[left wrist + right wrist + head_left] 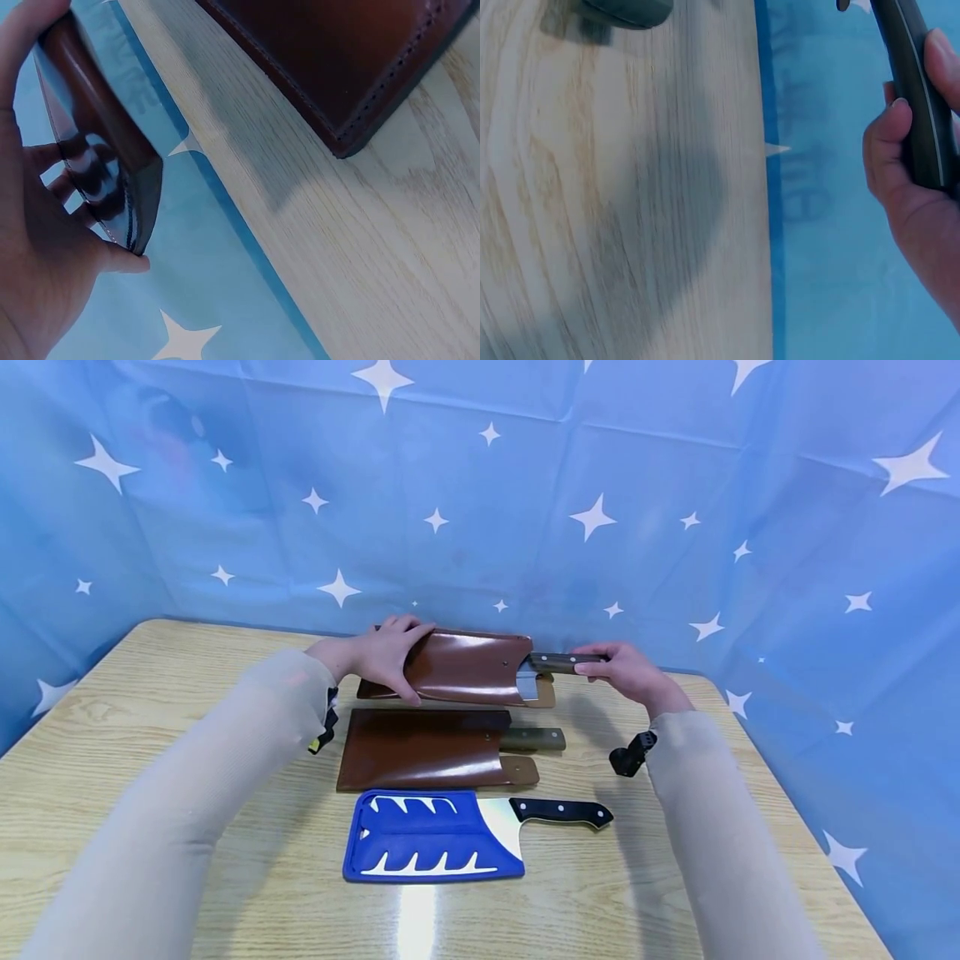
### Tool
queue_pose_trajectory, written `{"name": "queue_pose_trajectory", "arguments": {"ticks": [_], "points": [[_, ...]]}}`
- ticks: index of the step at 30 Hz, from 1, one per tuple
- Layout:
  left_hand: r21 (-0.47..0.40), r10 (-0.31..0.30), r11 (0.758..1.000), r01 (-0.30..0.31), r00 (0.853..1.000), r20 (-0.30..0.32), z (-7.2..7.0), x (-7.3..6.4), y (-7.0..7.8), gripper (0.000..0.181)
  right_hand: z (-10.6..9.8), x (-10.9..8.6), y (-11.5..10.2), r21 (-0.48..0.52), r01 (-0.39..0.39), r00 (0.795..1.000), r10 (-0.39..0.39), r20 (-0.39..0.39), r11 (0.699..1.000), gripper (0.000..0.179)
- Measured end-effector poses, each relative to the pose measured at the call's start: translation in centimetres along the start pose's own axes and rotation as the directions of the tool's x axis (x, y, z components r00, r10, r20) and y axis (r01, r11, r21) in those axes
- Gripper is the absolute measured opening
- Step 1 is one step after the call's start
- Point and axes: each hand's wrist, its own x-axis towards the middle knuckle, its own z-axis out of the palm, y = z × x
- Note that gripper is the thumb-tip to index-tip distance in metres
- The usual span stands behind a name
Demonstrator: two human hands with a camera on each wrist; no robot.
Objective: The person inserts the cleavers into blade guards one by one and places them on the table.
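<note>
My left hand (378, 656) grips the closed end of a brown leather sheath (472, 667) at the table's back edge, thumb and fingers spread round it. In the left wrist view this sheath (101, 150) is raised and tilted on edge. A cleaver sits in it, a strip of its blade (527, 683) showing at the open end; the rest is hidden inside. My right hand (633, 675) holds the cleaver's dark riveted handle (551, 662), with thumb and fingers round it in the right wrist view.
Just in front lies a second brown sheath (420, 752) with a wooden-handled cleaver (534, 739) in it. Nearest me is a black-handled cleaver (562, 811) in a blue blade cover (427, 839). A blue star-patterned cloth (450, 560) hangs behind the wooden table (247, 893).
</note>
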Motion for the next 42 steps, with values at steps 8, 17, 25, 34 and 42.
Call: {"name": "queue_pose_trajectory", "arguments": {"ticks": [8, 17, 25, 34, 42], "points": [[0.001, -0.012, 1.000, 0.012, 1.000, -0.005, 0.4, 0.4, 0.2, 0.119, 1.2, 0.9, -0.3, 0.022, -0.023, 1.000, 0.023, -0.002, 0.999, 0.047], [0.015, -0.019, 1.000, 0.019, 1.000, -0.009, 0.7, 1.2, 0.5, 0.118, 2.6, 2.3, -0.9, 0.083, -0.029, 0.999, 0.027, 0.018, 0.996, 0.049], [0.015, -0.018, 1.000, 0.018, 1.000, -0.007, 1.6, 2.7, -0.1, 0.115, 2.9, 2.5, -0.1, 0.223, -0.080, 0.995, 0.092, -0.041, 0.971, 0.050], [0.001, -0.046, 0.999, 0.046, 0.998, 0.051, 2.7, 3.3, -1.0, 0.108, 4.0, 3.5, 0.3, 0.355, -0.169, 0.968, 0.222, -0.114, 0.920, 0.050], [0.037, -0.055, 0.998, 0.052, 0.995, 0.088, 3.6, 3.2, -2.5, 0.108, 4.8, 4.2, 0.6, 0.411, -0.208, 0.964, 0.257, -0.067, 0.887, 0.059]]}}
